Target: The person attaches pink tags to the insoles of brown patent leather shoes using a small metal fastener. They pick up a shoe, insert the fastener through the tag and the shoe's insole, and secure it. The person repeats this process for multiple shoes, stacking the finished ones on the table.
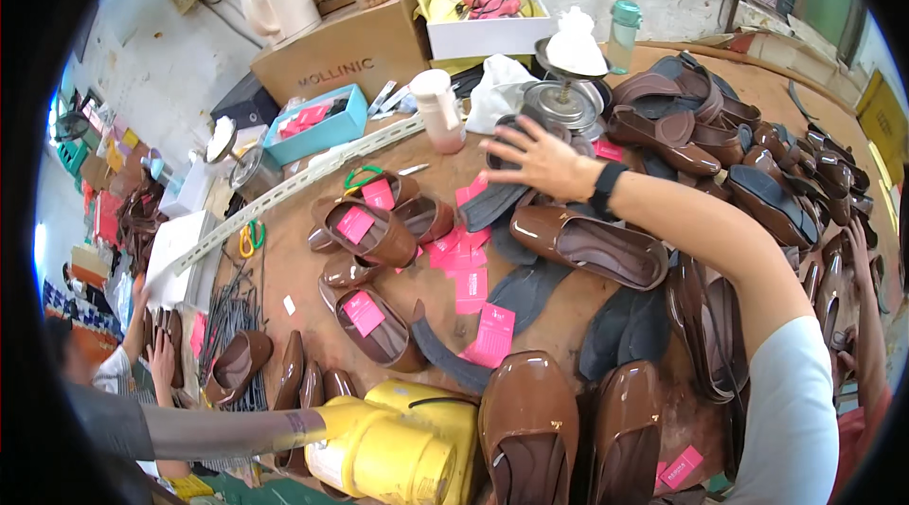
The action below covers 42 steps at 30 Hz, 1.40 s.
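Note:
My right hand (542,162) reaches in from the lower right, a black band round its wrist. Its fingers are spread over a dark curved piece (511,147), partly hidden, and nothing shows in its grip. Just nearer lies a glossy brown flat shoe (589,245) with a small gold ornament. Dark grey sole-shaped pieces (530,292) and pink tags (471,289) lie around it. Left of them, several brown shoes (381,232) carry pink tags on top. Two larger-looking brown shoes (528,406) stand at the near edge. My left hand is not in view.
A yellow cylindrical object (398,453) with a grey tube stands near left. Brown shoes (691,117) are heaped at the right, beside another person's hand (857,249). More hands (161,358) work far left. A metal strip (303,193), blue tray (317,131) and carton (341,55) lie behind.

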Motion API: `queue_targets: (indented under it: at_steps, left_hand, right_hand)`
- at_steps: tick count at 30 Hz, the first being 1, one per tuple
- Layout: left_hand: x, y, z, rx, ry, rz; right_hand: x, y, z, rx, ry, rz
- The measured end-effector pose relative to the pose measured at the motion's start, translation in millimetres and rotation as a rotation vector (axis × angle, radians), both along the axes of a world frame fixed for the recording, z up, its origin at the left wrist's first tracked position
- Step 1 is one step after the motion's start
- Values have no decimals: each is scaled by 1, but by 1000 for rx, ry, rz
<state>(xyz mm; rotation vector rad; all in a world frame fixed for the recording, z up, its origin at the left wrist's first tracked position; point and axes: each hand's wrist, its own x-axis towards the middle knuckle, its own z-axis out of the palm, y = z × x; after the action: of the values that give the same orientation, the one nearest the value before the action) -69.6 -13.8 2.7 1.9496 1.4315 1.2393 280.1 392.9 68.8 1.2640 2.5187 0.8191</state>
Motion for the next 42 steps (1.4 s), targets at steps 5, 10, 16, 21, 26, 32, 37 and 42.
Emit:
queue_targets:
  at_steps: [5, 10, 16, 21, 26, 32, 37, 42]
  left_hand:
    - [4, 10, -5, 41, 8, -14]
    - [8, 14, -8, 55, 37, -11]
    - [11, 15, -10, 100, 31, -60]
    - [-1, 4, -15, 120, 25, -20]
    - [-7, -10, -15, 139, 24, -15]
    - [-6, -21, -21, 131, -26, -64]
    - [-25, -35, -21, 127, 65, 14]
    - [-7, -26, -12, 47, 11, -33]
  right_hand:
    - [-4, 46, -80, 142, -30, 383]
    - [-29, 37, -70, -62, -85, 173]
    - [8, -15, -9, 29, 104, -76]
    - [38, -100, 102, 71, 132, -488]
    - [166, -216, 175, 518, 190, -903]
    - [185, -301, 205, 515, 103, -1131]
    - [31, -180, 131, -89, 632, -194]
    - [-53, -120, -8, -142, 198, -64]
